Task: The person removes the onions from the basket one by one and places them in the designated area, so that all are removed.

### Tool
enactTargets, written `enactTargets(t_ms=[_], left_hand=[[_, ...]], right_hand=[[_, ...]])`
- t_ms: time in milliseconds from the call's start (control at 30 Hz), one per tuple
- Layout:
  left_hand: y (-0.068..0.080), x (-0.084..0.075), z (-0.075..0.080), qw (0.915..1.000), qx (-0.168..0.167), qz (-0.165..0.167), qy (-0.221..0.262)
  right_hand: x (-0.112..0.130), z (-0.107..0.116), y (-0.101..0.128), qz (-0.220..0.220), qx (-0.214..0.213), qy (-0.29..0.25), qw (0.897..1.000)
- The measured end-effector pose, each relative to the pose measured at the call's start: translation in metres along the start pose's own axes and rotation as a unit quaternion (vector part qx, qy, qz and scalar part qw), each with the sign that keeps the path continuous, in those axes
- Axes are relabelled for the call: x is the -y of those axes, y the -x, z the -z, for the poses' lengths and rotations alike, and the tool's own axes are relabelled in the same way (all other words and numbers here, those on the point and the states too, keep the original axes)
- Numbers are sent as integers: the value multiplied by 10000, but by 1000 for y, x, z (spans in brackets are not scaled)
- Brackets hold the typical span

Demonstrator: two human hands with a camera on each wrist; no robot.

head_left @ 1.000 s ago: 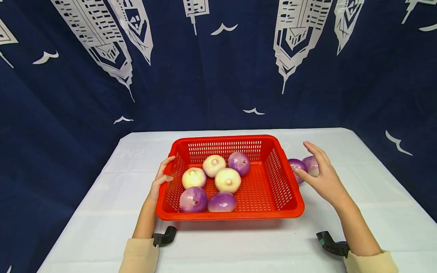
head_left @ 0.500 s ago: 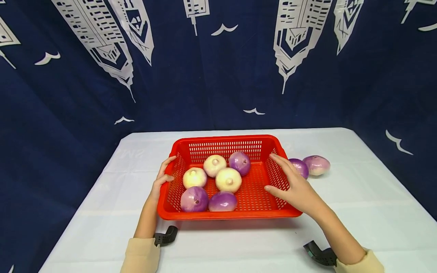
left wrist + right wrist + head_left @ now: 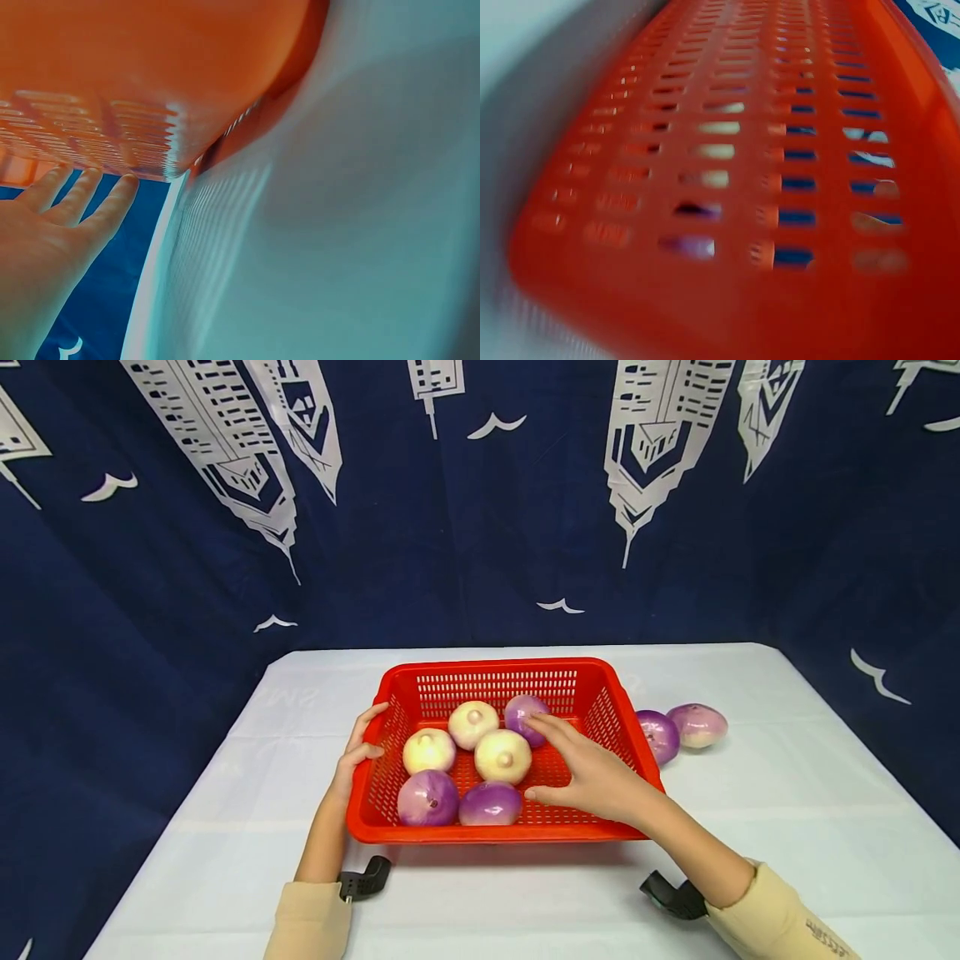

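Observation:
A red plastic basket [image 3: 480,835] with slotted walls holds three pale onions, one of them this pale onion [image 3: 502,757], and three purple ones. My left hand [image 3: 352,756] grips the basket's left rim; in the left wrist view its fingers [image 3: 112,206] lie along the outside wall. My right hand [image 3: 596,777] reaches over the right side into the basket, thumb and fingers spread, holding nothing. Its fingertips overlap the purple onion at the back [image 3: 523,714], and its thumb points at the front purple onion [image 3: 490,804]. The right wrist view looks at the basket's outer wall [image 3: 735,300].
Two more purple onions, a darker purple onion [image 3: 660,737] and a pinkish onion [image 3: 698,725], lie on the white-covered table [image 3: 780,777] right of the basket. A dark blue curtain [image 3: 480,543] with white prints hangs behind the table.
My right hand has moved left from beside the onions on the table, over the basket's right rim, to above the onions inside. My left hand stays on the left rim.

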State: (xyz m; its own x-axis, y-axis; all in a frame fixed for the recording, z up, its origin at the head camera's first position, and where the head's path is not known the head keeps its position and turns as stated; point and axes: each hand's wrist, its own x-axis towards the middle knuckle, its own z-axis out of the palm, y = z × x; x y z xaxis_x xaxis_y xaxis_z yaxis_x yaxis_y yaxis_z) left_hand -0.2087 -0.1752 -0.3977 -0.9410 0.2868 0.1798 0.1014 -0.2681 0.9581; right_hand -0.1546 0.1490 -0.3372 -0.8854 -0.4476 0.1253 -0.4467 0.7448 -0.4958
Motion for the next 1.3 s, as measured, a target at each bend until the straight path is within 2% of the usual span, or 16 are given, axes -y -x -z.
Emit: enactTargets(t_ms=[467,600,900,1000,1133,1300], left_hand=[[-1,-1,-1,10000,-9,-60,-43],[-1,-2,-2,10000,12,-11,-29],[-1,-1,-1,9999,28,-105,-54],[-1,0,0,9999,9,-102,-42],[-1,-1,-1,10000,1,-50,-19],[0,-1,-2,10000,4,-37,-31]], right_hand=[[19,-19,-25,184,1061,-9,9942],[21,-24,-28,378,1187,64,9922],[22,-33,-32,785,1173,152,9899],[19,-35,-33,864,1349,24,9871],[14,-37,-34,744,1732,-177,9819],[10,-39,-34,737,1964,-187,9776]])
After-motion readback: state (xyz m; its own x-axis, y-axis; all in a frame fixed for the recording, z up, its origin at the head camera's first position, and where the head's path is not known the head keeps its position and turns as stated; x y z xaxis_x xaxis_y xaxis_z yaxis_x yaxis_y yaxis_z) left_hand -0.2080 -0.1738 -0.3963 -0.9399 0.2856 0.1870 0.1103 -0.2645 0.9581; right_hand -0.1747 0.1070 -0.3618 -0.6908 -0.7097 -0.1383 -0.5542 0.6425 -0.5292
